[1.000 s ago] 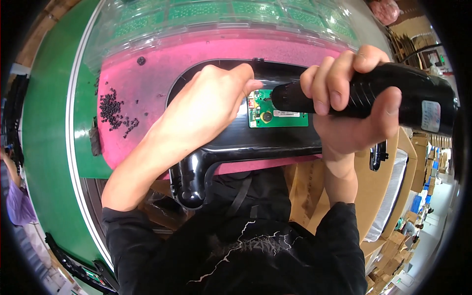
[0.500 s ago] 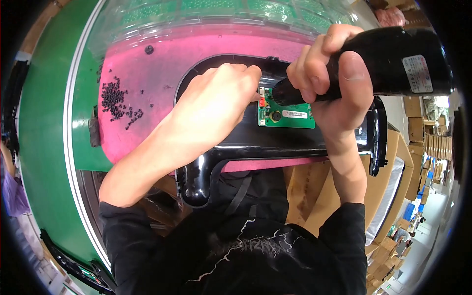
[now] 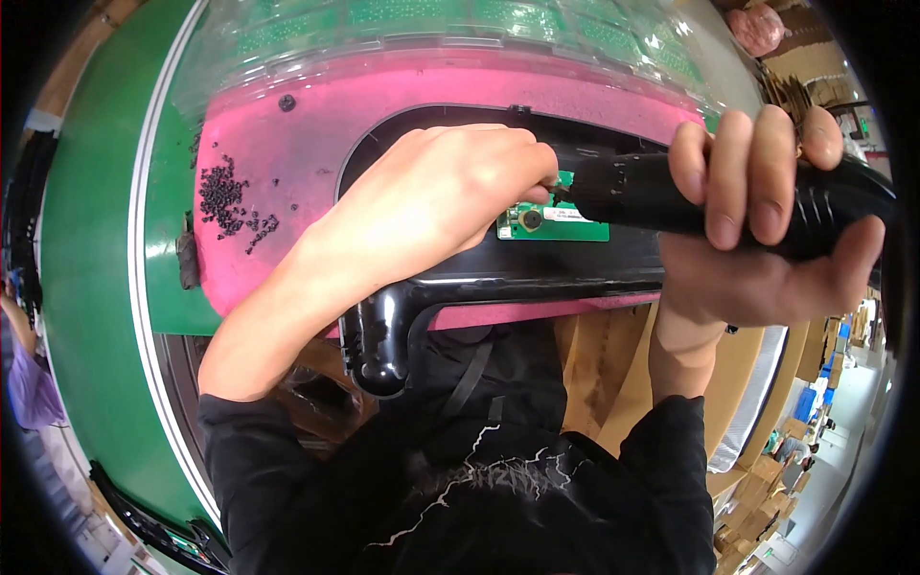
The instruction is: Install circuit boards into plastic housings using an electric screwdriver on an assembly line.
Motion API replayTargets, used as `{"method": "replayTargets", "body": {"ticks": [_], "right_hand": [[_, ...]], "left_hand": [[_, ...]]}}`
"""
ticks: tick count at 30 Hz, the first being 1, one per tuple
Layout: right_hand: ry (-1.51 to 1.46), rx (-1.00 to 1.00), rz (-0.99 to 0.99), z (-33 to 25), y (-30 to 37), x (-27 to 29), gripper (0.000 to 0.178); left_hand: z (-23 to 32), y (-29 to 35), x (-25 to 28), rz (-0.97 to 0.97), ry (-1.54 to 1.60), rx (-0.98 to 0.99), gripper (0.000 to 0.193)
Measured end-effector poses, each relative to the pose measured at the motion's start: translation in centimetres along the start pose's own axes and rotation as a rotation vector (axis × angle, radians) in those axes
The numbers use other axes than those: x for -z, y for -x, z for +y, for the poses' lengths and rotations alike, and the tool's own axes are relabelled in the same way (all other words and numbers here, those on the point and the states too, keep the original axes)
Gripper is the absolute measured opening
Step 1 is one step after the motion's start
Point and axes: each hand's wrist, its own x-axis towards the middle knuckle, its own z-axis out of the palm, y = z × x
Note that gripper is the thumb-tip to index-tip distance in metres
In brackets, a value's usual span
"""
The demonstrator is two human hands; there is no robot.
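Note:
My right hand (image 3: 757,254) is wrapped round a black electric screwdriver (image 3: 637,195), held nearly level with its nose pointing left. My left hand (image 3: 455,182) has its fingers pinched together right at the screwdriver's tip; what they hold, if anything, is hidden. Beneath both lies a green circuit board (image 3: 580,231) with a white label and a round black part, partly covered by the fingers and the tool. The board sits inside a glossy black plastic housing (image 3: 537,273), whose rounded arm reaches toward me at the left.
A pink mat (image 3: 287,144) lies under the housing on a green table (image 3: 91,240). Small black screws (image 3: 222,196) are heaped on the mat's left side, beside a dark strip (image 3: 186,254). Clear plastic trays (image 3: 383,43) stand behind. Cardboard (image 3: 613,364) is at the lower right.
The screwdriver has drawn back to the right and up off the board, now lying flatter. My left hand has moved right, its fingertips meeting the tool's tip.

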Motion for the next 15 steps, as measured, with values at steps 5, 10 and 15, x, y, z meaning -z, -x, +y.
{"method": "replayTargets", "body": {"ticks": [5, 10, 15], "right_hand": [[-0.276, 0.097, 0.129, 0.3, 1.5, -1.8, 0.042], [0.08, 0.047, -0.041, -0.9, 1.4, -0.5, 0.044], [0.063, 0.012, -0.19, 1.2, 1.2, 1.4, 0.049]], "left_hand": [[-0.1, -0.1, 0.1, -0.007, 0.038, -0.07, 0.019], [0.2, -0.2, 0.1, -0.025, 0.044, -0.108, 0.02], [-0.3, 0.4, 0.2, -0.079, -0.052, -0.013, 0.016]]}}
